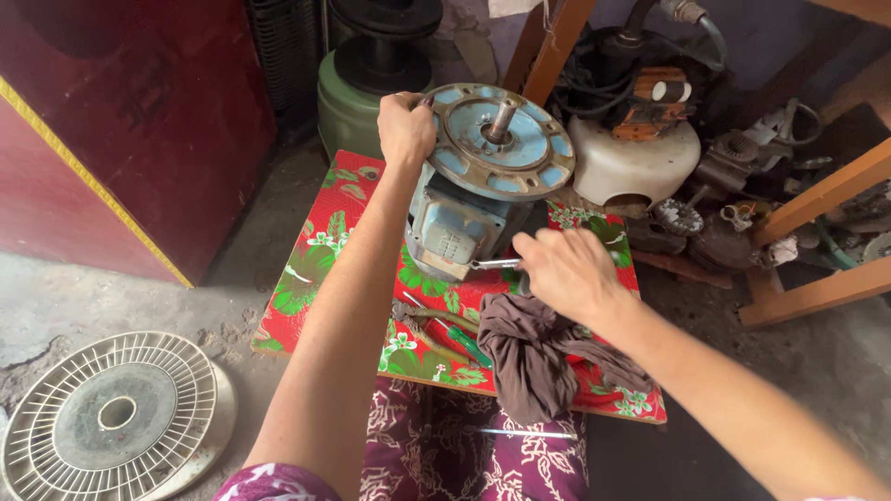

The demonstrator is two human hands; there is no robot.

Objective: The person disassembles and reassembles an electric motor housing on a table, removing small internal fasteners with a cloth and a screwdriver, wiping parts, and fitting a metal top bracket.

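Two bare hands work on a pale blue electric motor [464, 209] that stands tilted on a low table [316, 250] covered with a red, flowery cloth. The motor's round flange [548, 148] faces up toward the camera, its steel shaft [501, 119] sticking out of the middle. The left hand [406, 125] is clamped around the flange's left rim, fingers curled over the edge, steadying the motor. The right hand [561, 269] is closed around a slim metal tool [492, 264] — only its silvery tip shows, touching the motor's grey terminal box [450, 237] low on the side.

Just below the right hand a brown rag [534, 357] lies crumpled on the table, hanging over the near edge. Beside it, to the left, lies a green-handled screwdriver [464, 341] with another dark tool [422, 329] touching it. On the concrete floor, well apart at lower left, rests a round white fan guard [116, 417]. Behind the table stand a green tank [348, 107] and a white plastic housing [636, 162] — past them, a jumble of old machine parts
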